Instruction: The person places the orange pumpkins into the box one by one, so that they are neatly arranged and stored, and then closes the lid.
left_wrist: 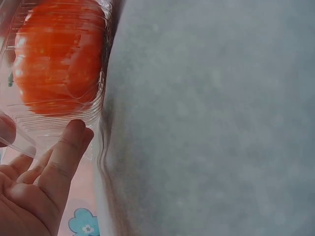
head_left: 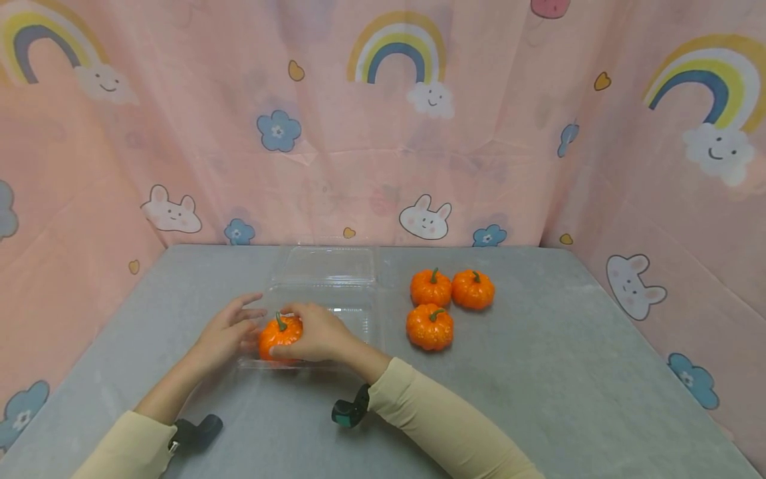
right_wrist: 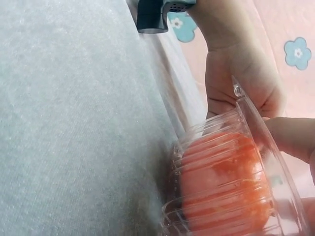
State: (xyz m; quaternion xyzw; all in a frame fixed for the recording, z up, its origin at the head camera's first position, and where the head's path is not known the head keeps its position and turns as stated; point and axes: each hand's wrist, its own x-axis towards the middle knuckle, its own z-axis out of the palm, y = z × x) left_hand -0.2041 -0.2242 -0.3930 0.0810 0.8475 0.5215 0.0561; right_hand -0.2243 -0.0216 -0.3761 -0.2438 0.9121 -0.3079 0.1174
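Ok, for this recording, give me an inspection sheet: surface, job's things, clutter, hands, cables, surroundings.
Surface: grey tabletop.
Job's things: one orange pumpkin in the clear container, lid open behind; three other pumpkins to the right.
Clutter: nothing seen.
Hands: right hand grips the orange pumpkin; left hand, fingers extended, at the container's left end.
Cables: nothing seen.
Surroundings: pink patterned curtain.

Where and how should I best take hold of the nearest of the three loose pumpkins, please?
I would grip the nearest loose pumpkin across its rounded left and right sides, coming from above and the near side. Another pumpkin sits close behind it, while those sides look free. Its short, thin stem leans to the right and probably makes a poorer hold.
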